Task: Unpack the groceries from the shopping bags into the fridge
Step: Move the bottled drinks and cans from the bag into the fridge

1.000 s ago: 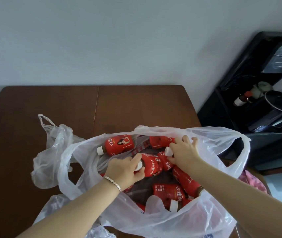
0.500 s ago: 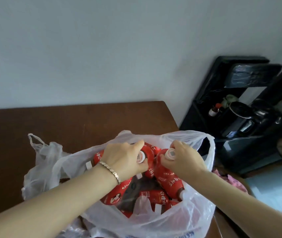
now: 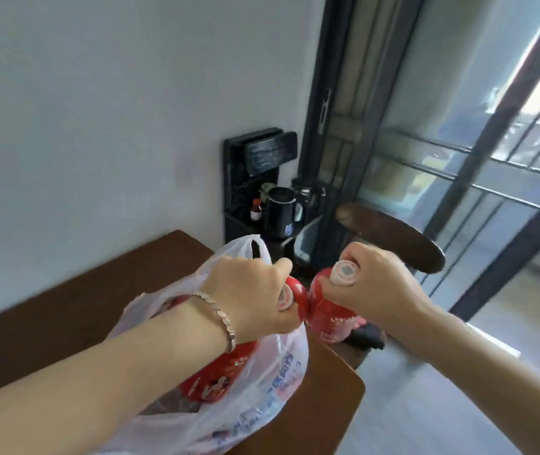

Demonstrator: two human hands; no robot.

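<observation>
The left bottle (image 3: 297,295) is red with a pale cap (image 3: 284,298). The right bottle (image 3: 331,318) is red too, with white writing, and its pale cap (image 3: 345,273) has a grey square on top. More bottles (image 3: 216,379) in the bag are red with white letters. The bag (image 3: 262,399) is white and see-through, with blue and red print. The table (image 3: 65,310) is dark brown. The bracelet (image 3: 219,311) is silver. The kettle (image 3: 281,206) past the table's far corner is black.

hands (image 3: 249,290) (image 3: 373,290) 2 | red bottles (image 3: 299,298) (image 3: 331,323) 2 held | plastic bag (image 3: 272,389) 1 | table (image 3: 65,316) 1 | kettle (image 3: 280,208) 1
</observation>
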